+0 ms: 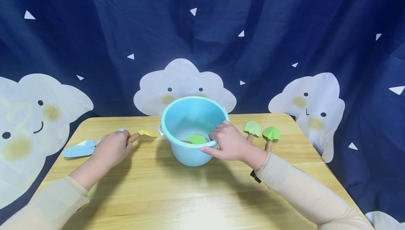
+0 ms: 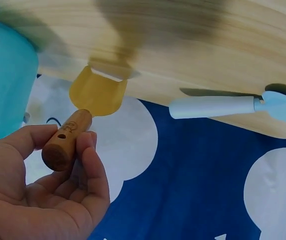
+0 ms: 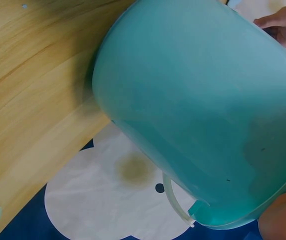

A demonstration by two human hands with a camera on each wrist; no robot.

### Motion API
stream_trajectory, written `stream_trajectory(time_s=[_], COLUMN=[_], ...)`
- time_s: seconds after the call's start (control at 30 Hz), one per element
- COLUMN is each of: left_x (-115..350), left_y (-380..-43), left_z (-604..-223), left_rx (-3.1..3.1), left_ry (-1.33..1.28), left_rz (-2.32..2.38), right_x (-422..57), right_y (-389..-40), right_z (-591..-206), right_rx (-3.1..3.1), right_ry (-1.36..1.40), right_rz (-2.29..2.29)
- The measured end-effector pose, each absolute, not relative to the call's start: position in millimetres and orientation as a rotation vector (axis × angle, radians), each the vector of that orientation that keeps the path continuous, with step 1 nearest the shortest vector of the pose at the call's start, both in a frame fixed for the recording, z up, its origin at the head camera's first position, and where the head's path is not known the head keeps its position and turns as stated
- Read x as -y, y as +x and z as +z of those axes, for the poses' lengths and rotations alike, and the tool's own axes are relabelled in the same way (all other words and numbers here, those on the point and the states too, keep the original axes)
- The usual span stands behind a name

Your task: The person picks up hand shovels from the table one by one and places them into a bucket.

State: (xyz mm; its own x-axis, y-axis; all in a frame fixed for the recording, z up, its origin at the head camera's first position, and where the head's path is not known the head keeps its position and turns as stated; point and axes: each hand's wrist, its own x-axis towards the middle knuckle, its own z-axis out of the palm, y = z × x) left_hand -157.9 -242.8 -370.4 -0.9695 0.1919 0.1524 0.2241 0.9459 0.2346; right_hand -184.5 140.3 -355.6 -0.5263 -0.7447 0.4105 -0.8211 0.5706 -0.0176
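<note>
Pinching a yellow scoop (image 2: 97,93) left of the bucket (image 1: 190,156) is the left hand (image 1: 113,147); the right hand (image 1: 229,141) is gripping the rim (image 1: 190,145); only the head view is catching a green piece (image 1: 197,139) inside!

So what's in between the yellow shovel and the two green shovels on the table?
The blue bucket sits between them, with the right hand gripping its rim; the head view shows that.

On my wooden table (image 1: 152,191), a blue bucket (image 1: 190,155) stands near the far edge, a blue trowel (image 1: 78,150) by the left edge, two green tools (image 1: 272,133) toward the far right corner.
</note>
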Motion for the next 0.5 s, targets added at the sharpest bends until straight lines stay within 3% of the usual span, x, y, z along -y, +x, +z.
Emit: stream_trajectory(time_s=[0.5], left_x=[245.3], left_y=[-160.4], left_z=[-366.2], left_rx=[2.878], left_ry=[-0.430], left_rz=[-0.355], right_x=[-139.1], right_y=[-182.1], right_z=[-352.7], right_rx=[2.432], right_ry=[1.279], right_rz=[0.298])
